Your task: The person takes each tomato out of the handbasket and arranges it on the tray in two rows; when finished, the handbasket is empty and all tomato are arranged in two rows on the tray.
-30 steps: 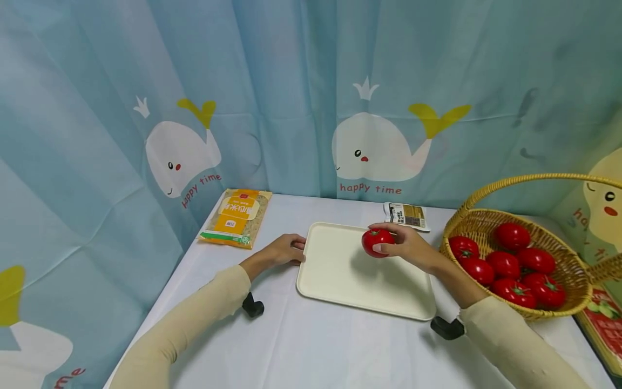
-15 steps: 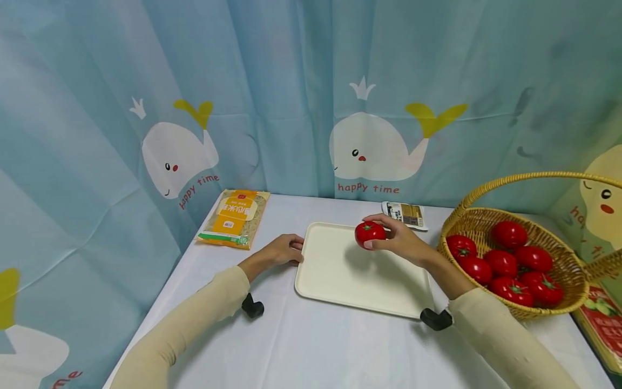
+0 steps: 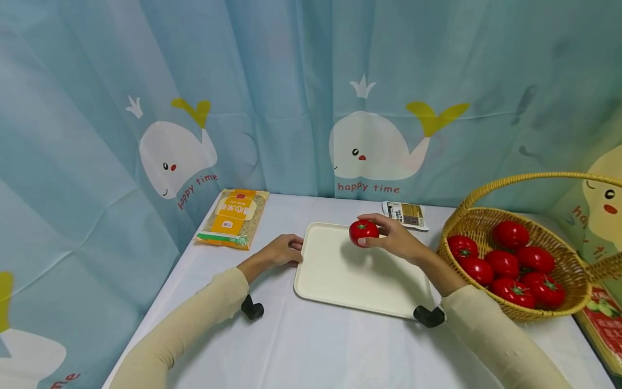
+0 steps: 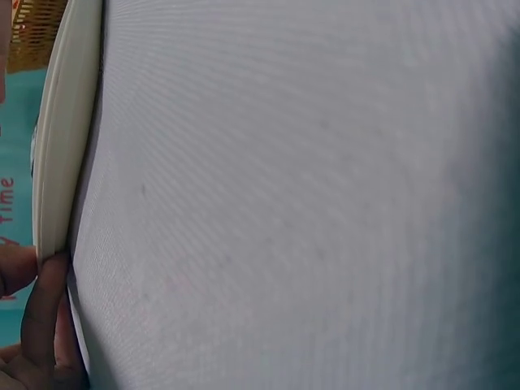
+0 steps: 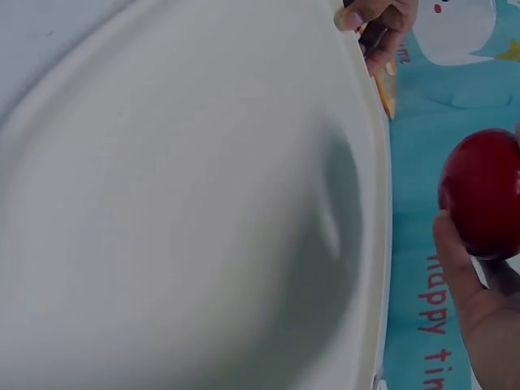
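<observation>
Tomato (image 3: 362,232), gripped between the right hand's (image 3: 394,239) thumb and fingers, hangs above the cream tray (image 3: 330,283); the right wrist view cuts it off at the edge, and some fingers are hidden behind it. The left hand (image 3: 283,250) pinches the tray's left rim, as the left wrist view shows from a corner, with much of that hand out of frame. The wicker basket (image 3: 566,267) of tomatoes and a red-fronted item (image 3: 604,319) both run off the right side. White cloth covers the surface (image 3: 286,346), with a pale blue whale-print curtain (image 3: 277,81) behind; a yellow packet (image 3: 232,219) and a smaller pouch (image 3: 412,216) lie towards the back. Since a second ago, the gripped tomato has shifted leftward over the tray, while the left hand has stayed at the rim.
</observation>
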